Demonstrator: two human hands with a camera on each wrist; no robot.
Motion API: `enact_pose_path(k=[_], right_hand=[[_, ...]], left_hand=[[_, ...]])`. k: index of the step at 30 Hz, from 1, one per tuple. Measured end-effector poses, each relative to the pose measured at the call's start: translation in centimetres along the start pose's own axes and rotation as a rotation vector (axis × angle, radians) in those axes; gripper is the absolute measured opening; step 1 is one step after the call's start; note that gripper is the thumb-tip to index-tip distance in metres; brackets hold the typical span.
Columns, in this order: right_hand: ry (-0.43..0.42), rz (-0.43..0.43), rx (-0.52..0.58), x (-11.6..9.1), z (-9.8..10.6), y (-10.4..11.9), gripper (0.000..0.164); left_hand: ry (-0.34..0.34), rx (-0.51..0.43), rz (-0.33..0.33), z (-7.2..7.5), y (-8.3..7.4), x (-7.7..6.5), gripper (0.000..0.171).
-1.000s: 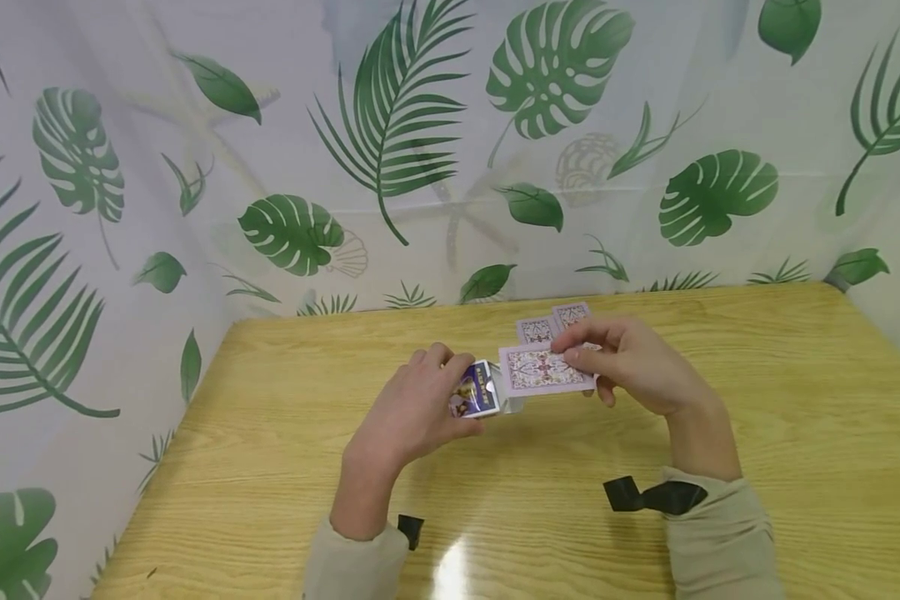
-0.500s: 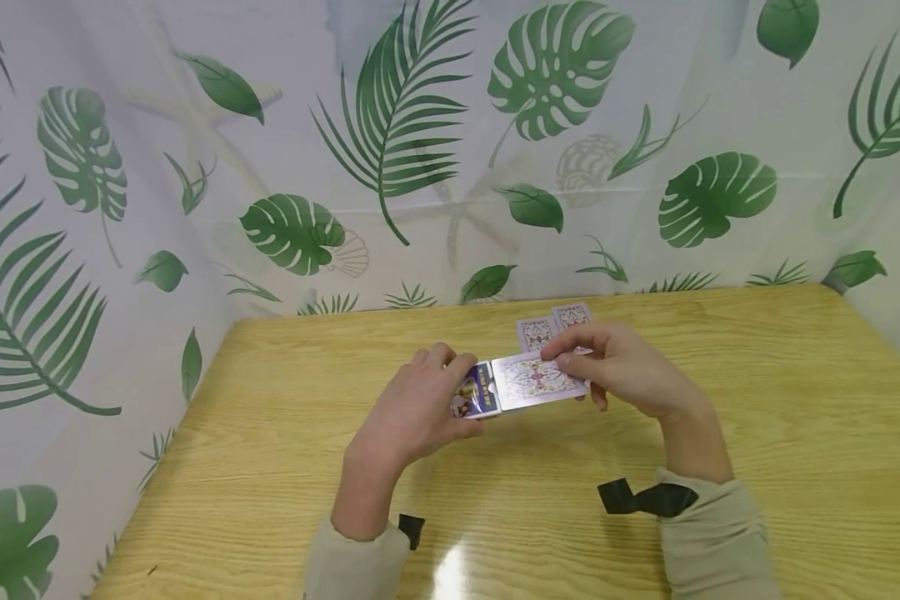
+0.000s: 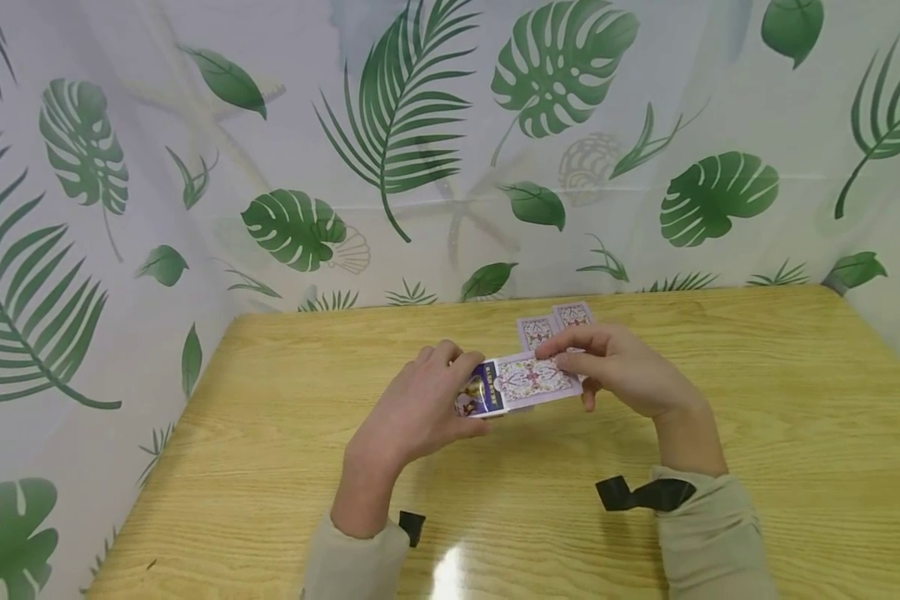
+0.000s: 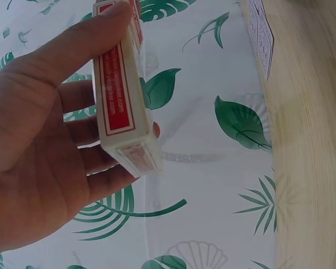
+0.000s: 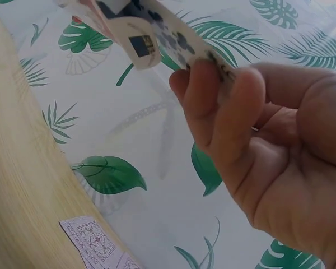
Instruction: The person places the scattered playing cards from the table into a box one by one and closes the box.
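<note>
My left hand (image 3: 416, 408) grips a small blue-and-white playing-card box (image 3: 482, 392) above the table, its mouth facing right. In the left wrist view, the box's red printed side (image 4: 116, 92) and closed end show between thumb and fingers. A playing card (image 3: 532, 379), patterned back up, is pinched by its right end in my right hand (image 3: 633, 371). The card's left end meets the box mouth; how far it goes in is hard to tell. Whether more cards lie beneath it is hidden. From the right wrist, the card's face (image 5: 176, 36) shows beside the box flap (image 5: 137, 45).
Face-down cards lie near the table's back edge, a left one (image 3: 534, 332) and a right one (image 3: 572, 314), partly behind the right hand. The wooden table (image 3: 270, 467) meets a leaf-patterned cloth (image 3: 420, 275) at the back and left.
My right hand has moved left and slightly down with the card, bringing its left end from over the flap to the box mouth. The left hand and box have barely moved.
</note>
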State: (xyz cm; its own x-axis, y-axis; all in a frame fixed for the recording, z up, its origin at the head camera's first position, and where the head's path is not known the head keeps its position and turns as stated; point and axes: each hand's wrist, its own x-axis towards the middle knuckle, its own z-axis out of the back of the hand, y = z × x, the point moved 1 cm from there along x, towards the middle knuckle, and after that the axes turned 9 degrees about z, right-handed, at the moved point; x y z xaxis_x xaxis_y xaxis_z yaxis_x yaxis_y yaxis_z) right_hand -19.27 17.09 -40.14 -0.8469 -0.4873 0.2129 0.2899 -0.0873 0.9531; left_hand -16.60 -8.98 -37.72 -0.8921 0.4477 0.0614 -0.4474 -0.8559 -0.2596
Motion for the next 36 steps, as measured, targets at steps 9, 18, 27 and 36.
enact_pose_path(k=[9,18,27,36], right_hand=[[0.061,0.044,0.149,0.0,0.5,-1.1,0.035],[0.060,0.047,0.192,0.1,0.6,-1.3,0.033],[0.090,0.114,0.271,-0.4,1.2,-1.7,0.032],[0.051,0.122,0.293,-0.9,1.7,-2.2,0.027]], left_hand=[[-0.017,-0.021,-0.024,0.2,0.0,-0.2,0.072],[-0.032,-0.037,-0.023,0.3,0.1,-0.3,0.074],[-0.024,-0.047,-0.021,0.4,0.2,-0.4,0.074],[-0.030,-0.032,-0.020,0.3,0.2,-0.4,0.074]])
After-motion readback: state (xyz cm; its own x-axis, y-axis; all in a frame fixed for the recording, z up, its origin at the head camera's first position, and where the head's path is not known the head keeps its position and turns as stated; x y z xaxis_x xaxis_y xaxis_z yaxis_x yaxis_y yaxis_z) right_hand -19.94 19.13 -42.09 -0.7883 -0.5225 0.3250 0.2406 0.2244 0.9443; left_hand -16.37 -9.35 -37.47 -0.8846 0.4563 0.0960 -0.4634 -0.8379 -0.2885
